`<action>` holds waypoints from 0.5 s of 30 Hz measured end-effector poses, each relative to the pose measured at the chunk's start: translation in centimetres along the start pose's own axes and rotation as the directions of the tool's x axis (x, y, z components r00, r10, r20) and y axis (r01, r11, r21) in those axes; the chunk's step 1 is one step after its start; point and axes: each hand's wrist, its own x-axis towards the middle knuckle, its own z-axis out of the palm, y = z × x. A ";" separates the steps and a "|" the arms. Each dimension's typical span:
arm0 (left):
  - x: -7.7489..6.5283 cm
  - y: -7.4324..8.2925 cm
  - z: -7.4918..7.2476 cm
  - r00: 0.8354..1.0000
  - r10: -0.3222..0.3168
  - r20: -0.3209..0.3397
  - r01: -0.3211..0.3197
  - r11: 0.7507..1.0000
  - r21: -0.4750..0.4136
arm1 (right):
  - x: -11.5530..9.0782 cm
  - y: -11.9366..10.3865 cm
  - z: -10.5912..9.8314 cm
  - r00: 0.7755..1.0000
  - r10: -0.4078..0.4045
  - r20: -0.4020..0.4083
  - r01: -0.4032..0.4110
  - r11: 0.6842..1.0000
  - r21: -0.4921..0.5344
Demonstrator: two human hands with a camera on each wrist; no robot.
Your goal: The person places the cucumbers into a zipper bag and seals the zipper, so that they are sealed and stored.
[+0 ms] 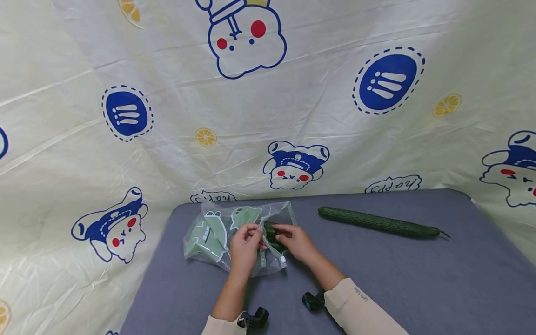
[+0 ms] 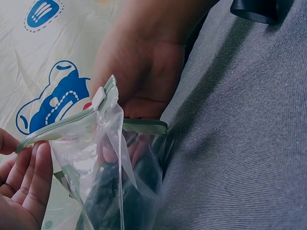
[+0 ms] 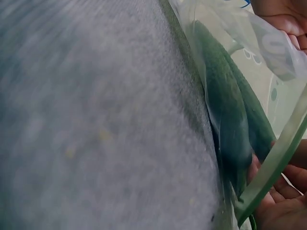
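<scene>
My left fingers pinch the zip bag; my right fingers grip cucumbers inside; the backdrop reads "happy".

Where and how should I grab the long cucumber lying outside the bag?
Probably mid-length: the cucumber is long and fairly even in thickness, so that should balance. Come from above with your right hand, the nearer one, thumb on the near side, fingers over the far side, since it lies flat. I'd avoid the thin stem at its right end.
</scene>
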 end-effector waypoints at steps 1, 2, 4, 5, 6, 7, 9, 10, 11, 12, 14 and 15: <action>0.0 0.0 0.0 1.000 -0.001 0.000 0.001 1.000 -0.002 | 0.0 0.1 -0.1 1.000 0.000 0.002 0.000 1.000 0.002; 0.0 0.0 0.0 1.000 -0.001 0.001 0.001 1.000 -0.003 | -0.1 0.2 -0.2 1.000 -0.001 0.007 0.001 1.000 0.006; 0.1 0.0 0.0 1.000 -0.003 0.001 0.003 1.000 -0.004 | -0.2 0.5 -0.6 1.000 -0.004 0.012 0.004 1.000 0.008; 0.1 0.0 0.0 1.000 -0.003 0.001 0.003 1.000 -0.004 | -0.3 0.6 -0.8 1.000 -0.002 0.018 0.002 1.000 0.012; 0.1 0.0 0.0 1.000 -0.004 0.001 0.004 1.000 -0.002 | -0.4 0.7 -1.0 1.000 -0.007 0.018 0.007 1.000 0.011; 0.1 0.0 0.0 1.000 -0.004 0.001 0.004 1.000 -0.002 | -0.5 0.7 -1.2 1.000 -0.008 0.017 0.007 1.000 0.011; 0.1 0.1 0.0 1.000 -0.001 -0.001 0.001 1.000 0.000 | -0.7 0.7 -1.6 1.000 -0.006 0.011 0.005 1.000 0.024; 0.1 0.1 0.0 1.000 0.000 -0.003 0.000 1.000 0.000 | -0.8 0.6 -1.8 1.000 0.000 0.008 0.000 1.000 0.030; 0.1 0.1 0.0 1.000 0.001 -0.004 -0.001 1.000 0.002 | -0.9 0.6 -2.0 1.000 0.005 0.005 -0.005 0.999 0.040; 0.1 0.1 0.0 1.000 0.002 -0.003 -0.002 1.000 0.003 | -1.0 0.5 -2.2 1.000 0.006 0.002 -0.006 0.999 0.049; 0.0 0.0 -0.1 1.000 0.001 -0.002 -0.001 1.000 0.004 | -1.2 0.4 -2.5 1.000 0.009 0.004 -0.009 0.997 0.070; 0.0 0.0 -0.1 1.000 0.000 -0.001 0.000 1.000 0.004 | -1.3 0.4 -2.7 1.000 0.013 0.006 -0.013 0.997 0.081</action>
